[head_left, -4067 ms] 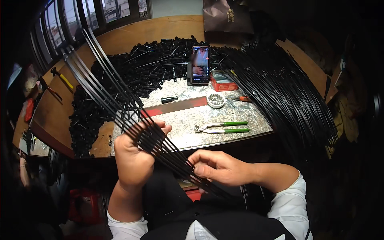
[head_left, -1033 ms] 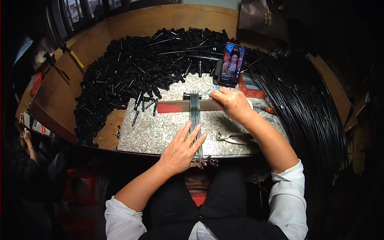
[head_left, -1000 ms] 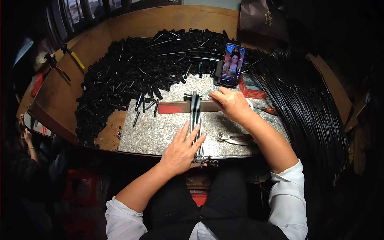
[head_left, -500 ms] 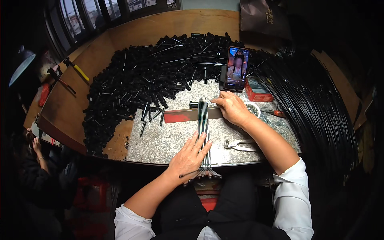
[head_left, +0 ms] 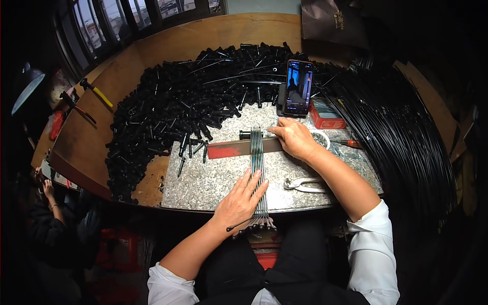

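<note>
My left hand (head_left: pixel 240 199) lies with its fingers stretched out over the left side of a row of thin dark metal rods (head_left: pixel 257 157). The rods lie side by side, pointing away from me, and their knobbed near ends hang past the slab's front edge. Crosswise under them is a flat red and brown bar (head_left: pixel 229 149). At the bar's right end my right hand (head_left: pixel 294 136) has thumb and forefinger pinched together close to the rods' far tips; whatever is between them is too small to make out. A black cylindrical part (head_left: pixel 245 135) lies just behind the bar.
A speckled stone slab (head_left: pixel 198 188) covers the work surface. Pincers (head_left: pixel 304 185) rest near my right forearm. Behind stand a phone (head_left: pixel 298 89), a red box (head_left: pixel 327 116) and a heap of black parts (head_left: pixel 168 101). Long black rods (head_left: pixel 401 132) fill the right side. Another person's hand (head_left: pixel 48 190) shows at far left.
The rods' near ends have drawn slightly together and to the left. Both my hands stay in nearly the same place. The phone's picture has changed.
</note>
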Demonstrator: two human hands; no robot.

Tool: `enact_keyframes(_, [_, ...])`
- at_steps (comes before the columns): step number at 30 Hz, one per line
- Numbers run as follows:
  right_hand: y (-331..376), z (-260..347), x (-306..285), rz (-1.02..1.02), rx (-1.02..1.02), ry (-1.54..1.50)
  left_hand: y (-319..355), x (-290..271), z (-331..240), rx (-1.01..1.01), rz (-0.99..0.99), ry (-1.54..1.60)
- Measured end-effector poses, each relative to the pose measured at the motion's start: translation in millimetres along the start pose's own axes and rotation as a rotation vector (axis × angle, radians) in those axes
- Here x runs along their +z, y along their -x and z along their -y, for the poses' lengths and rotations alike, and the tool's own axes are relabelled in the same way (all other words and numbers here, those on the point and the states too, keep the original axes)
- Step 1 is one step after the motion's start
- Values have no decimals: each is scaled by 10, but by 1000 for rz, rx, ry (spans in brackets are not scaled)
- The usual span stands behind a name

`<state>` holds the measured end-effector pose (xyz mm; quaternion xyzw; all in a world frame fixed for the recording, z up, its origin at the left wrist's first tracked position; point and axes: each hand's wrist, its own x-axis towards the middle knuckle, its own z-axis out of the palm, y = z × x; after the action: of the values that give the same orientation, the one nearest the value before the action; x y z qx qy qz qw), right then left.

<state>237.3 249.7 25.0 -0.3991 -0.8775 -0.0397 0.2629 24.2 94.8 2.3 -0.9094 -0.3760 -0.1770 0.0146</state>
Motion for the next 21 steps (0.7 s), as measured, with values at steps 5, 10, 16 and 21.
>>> enact_keyframes(5, [-6, -32, 21, 27, -30, 1, 1, 40, 12, -11, -12, 17])
enact_keyframes(10, [-47, -52, -10, 45, -121, 101, -5, 45, 16, -12, -21, 10])
enact_keyframes(16, [-113, -53, -63, 157, -175, 226, -11, 3, 1, -28, 26, 5])
enact_keyframes(21, [-111, -21, -20, 135, -93, 107, 4, -25, 1, -57, 40, 69])
